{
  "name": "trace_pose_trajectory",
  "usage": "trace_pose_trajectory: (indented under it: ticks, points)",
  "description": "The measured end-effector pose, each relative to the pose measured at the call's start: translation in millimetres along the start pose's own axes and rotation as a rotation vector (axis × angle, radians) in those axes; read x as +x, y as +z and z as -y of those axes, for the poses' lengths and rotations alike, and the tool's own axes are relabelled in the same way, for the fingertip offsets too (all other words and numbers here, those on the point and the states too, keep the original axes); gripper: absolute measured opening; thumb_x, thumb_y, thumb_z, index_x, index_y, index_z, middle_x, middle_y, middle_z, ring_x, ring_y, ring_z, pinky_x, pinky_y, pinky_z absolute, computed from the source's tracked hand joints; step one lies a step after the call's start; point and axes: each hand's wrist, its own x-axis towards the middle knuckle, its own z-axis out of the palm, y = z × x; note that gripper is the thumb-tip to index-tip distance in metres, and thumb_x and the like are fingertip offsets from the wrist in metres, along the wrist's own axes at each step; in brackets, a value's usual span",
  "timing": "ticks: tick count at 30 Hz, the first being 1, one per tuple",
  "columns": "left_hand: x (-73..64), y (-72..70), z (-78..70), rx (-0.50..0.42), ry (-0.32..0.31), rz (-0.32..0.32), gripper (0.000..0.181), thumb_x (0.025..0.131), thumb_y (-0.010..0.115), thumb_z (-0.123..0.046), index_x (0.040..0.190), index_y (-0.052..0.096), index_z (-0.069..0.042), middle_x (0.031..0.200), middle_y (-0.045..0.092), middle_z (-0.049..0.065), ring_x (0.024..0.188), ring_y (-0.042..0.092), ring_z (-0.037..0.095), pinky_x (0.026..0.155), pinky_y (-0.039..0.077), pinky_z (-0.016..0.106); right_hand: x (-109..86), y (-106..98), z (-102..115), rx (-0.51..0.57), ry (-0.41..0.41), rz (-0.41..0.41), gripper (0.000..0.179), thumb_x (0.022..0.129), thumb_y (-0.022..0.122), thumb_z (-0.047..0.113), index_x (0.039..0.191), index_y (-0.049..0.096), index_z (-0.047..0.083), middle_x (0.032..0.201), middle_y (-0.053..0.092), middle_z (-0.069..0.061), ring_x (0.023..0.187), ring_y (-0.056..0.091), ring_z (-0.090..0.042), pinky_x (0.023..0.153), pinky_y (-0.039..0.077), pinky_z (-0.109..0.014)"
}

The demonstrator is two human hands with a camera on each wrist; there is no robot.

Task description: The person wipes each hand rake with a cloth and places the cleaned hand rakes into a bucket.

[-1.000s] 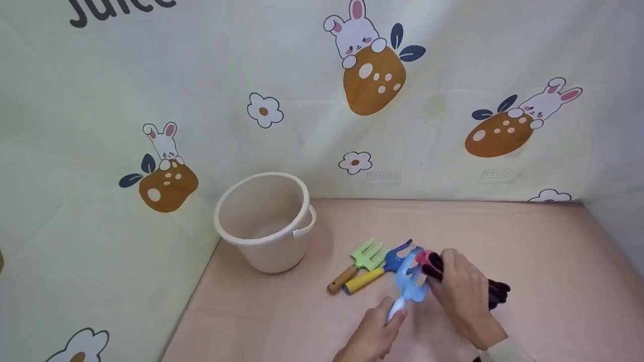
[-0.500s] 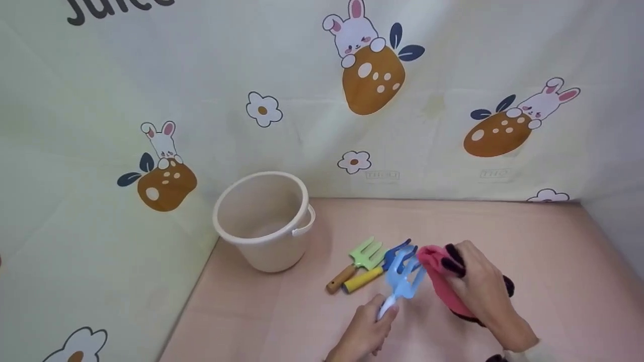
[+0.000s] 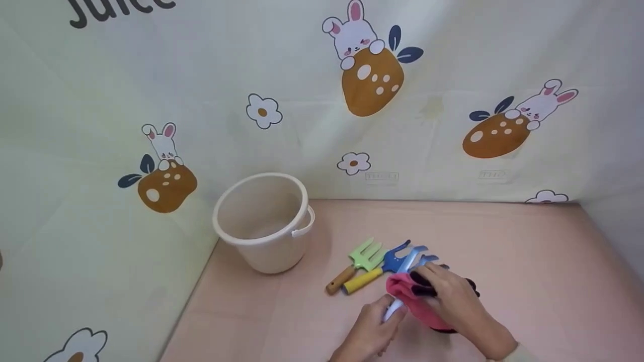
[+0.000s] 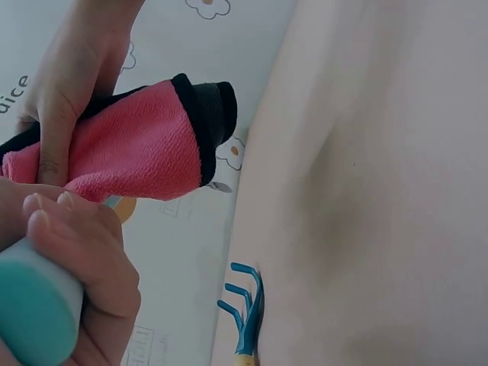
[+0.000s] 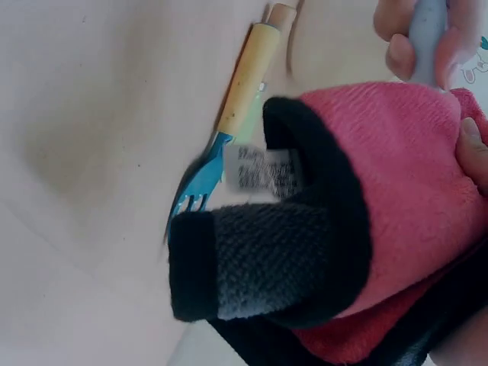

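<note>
My left hand (image 3: 371,324) grips the pale handle (image 3: 393,309) of a light blue hand fork, whose tines (image 3: 413,257) point up and away. In the left wrist view, the handle's teal end (image 4: 34,305) sticks out of the fist. A pink cloth (image 3: 420,307) with black edging is bunched in my right hand (image 3: 460,304). It covers the fork where handle and head meet, hiding that part. A white label (image 5: 263,169) and a dark grey folded end (image 5: 267,259) of the cloth show in the right wrist view.
On the pinkish tabletop (image 3: 282,322) lie a green hand fork (image 3: 367,255) with a brown handle and a blue rake (image 3: 395,262) with a yellow handle, side by side. A beige bucket (image 3: 274,251) stands at the back left, before a printed cloth wall (image 3: 302,60).
The cloth went from the fork's tines off to the right, then came left and down over the base of its head. The fork's head has turned to the right; the left hand has barely moved.
</note>
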Motion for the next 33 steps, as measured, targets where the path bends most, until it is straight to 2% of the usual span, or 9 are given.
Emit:
trace_pose_trajectory:
  ticks: [3,7,13,15,20,22,26,29,33]
  points:
    - [0.7,1.1,-0.5,0.038,-0.041,0.015,0.022,0.093,0.053,-0.039,0.106,0.056,-0.022,0.058,0.048,-0.005,0.039,0.039,0.009,0.035,0.031,0.019,0.8,4,-3,0.003,-0.001,0.012,0.041,0.063,0.083,0.006,0.099,0.063,0.009,0.085,0.063,0.000,0.072,0.059,-0.010,0.063,0.054,-0.030]
    - [1.2,2.0,-0.2,0.073,-0.102,0.022,0.019,0.093,0.053,-0.041,0.104,0.055,-0.026,0.061,0.048,-0.005,0.041,0.039,0.011,0.037,0.032,0.020,4.3,5,-3,-0.016,0.057,0.076,0.042,0.067,0.082,0.009,0.103,0.061,0.005,0.088,0.065,-0.005,0.076,0.063,-0.016,0.066,0.055,-0.033]
    - [3.0,2.2,1.0,0.130,-0.142,0.022,0.015,0.094,0.053,-0.037,0.101,0.053,-0.024,0.065,0.048,-0.004,0.044,0.041,0.012,0.039,0.033,0.021,12.1,2,1,-0.086,0.176,0.189,0.040,0.071,0.080,0.016,0.098,0.053,0.004,0.079,0.060,-0.006,0.067,0.058,-0.016,0.065,0.055,-0.035]
    - [4.2,2.8,1.5,0.157,-0.147,0.022,0.016,0.094,0.053,-0.036,0.101,0.053,-0.022,0.066,0.049,-0.003,0.045,0.042,0.012,0.040,0.034,0.022,13.9,1,3,-0.094,0.216,0.207,0.039,0.072,0.080,0.018,0.097,0.052,0.005,0.076,0.059,-0.006,0.065,0.057,-0.016,0.063,0.055,-0.035]
    - [8.3,5.8,1.7,0.200,-0.216,0.033,0.024,0.093,0.053,-0.041,0.105,0.053,-0.019,0.072,0.052,-0.001,0.056,0.047,0.013,0.050,0.037,0.025,16.8,2,7,-0.108,0.296,0.219,0.042,0.073,0.079,0.023,0.098,0.052,0.005,0.078,0.062,-0.009,0.064,0.063,-0.022,0.062,0.055,-0.038]
    - [9.0,6.6,2.3,0.230,-0.214,0.031,0.025,0.093,0.053,-0.040,0.105,0.054,-0.019,0.073,0.052,-0.001,0.058,0.047,0.013,0.052,0.038,0.025,17.6,4,7,-0.125,0.308,0.212,0.043,0.074,0.079,0.024,0.099,0.052,0.004,0.079,0.063,-0.011,0.063,0.064,-0.024,0.061,0.055,-0.039]
    - [7.4,6.9,4.8,0.314,-0.111,0.008,0.021,0.093,0.055,-0.035,0.098,0.054,-0.016,0.069,0.049,-0.003,0.059,0.046,0.010,0.055,0.037,0.023,19.3,5,7,-0.180,0.319,0.178,0.043,0.073,0.079,0.022,0.096,0.049,0.003,0.073,0.062,-0.012,0.055,0.061,-0.025,0.054,0.053,-0.040]
    - [6.5,7.7,5.5,0.330,-0.079,0.002,0.017,0.092,0.056,-0.032,0.094,0.054,-0.015,0.069,0.049,-0.004,0.060,0.045,0.008,0.056,0.036,0.022,20.6,6,6,-0.220,0.334,0.165,0.042,0.073,0.079,0.020,0.094,0.047,0.002,0.068,0.058,-0.011,0.049,0.056,-0.024,0.050,0.052,-0.038]
    - [7.5,10.3,5.0,0.296,-0.149,0.025,0.017,0.093,0.056,-0.033,0.094,0.055,-0.017,0.071,0.051,-0.004,0.062,0.047,0.008,0.058,0.038,0.023,21.5,10,5,-0.262,0.352,0.171,0.039,0.077,0.076,0.021,0.095,0.047,0.002,0.066,0.058,-0.011,0.046,0.053,-0.023,0.048,0.051,-0.037]
